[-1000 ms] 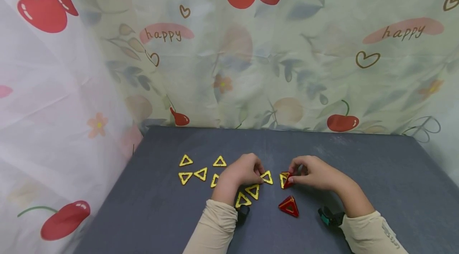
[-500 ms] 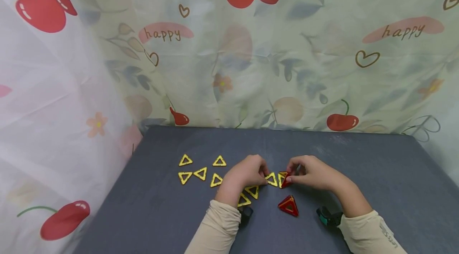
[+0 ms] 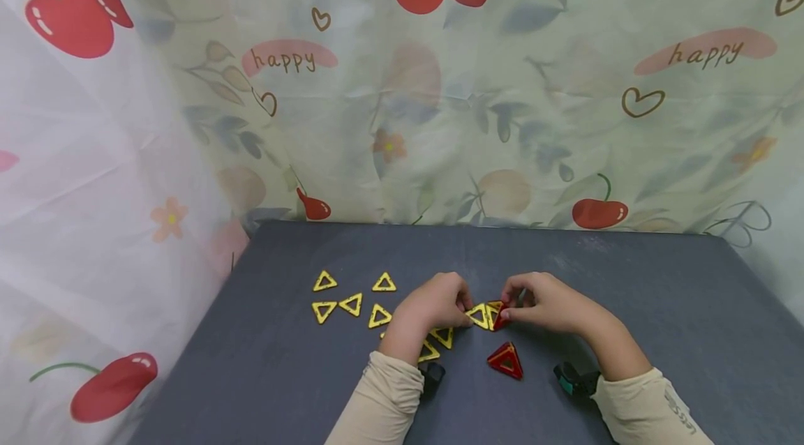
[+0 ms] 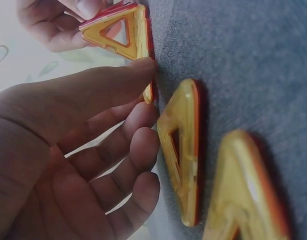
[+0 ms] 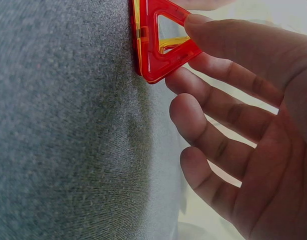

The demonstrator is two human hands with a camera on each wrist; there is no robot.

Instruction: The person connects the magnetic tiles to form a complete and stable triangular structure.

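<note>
My left hand (image 3: 430, 307) pinches a flat yellow triangular magnetic tile (image 3: 486, 315) between thumb and fingers, low at the tabletop. Its far edge meets a small red-and-yellow pyramid (image 3: 500, 321) of magnetic tiles. Thumb and fingertips of my right hand (image 3: 555, 302) grip that pyramid from the right. The right wrist view shows its red side (image 5: 149, 55) close up, with the thumb on one edge. In the left wrist view the pyramid's yellow side (image 4: 93, 36) leans up beside the pinched tile. Nearer to me a second pyramid (image 3: 511, 370), mostly red, sits untouched.
Several yellow triangle tiles (image 3: 324, 303) lie loose on the dark grey table (image 3: 264, 375) to the left. Others (image 3: 442, 342) lie partly hidden under my left wrist. A cherry-print curtain (image 3: 352, 173) hangs behind the table's back edge.
My left hand has slid the yellow tile to the right, closing the gap to the pyramid. The right hand has kept its grip and barely shifted left.
</note>
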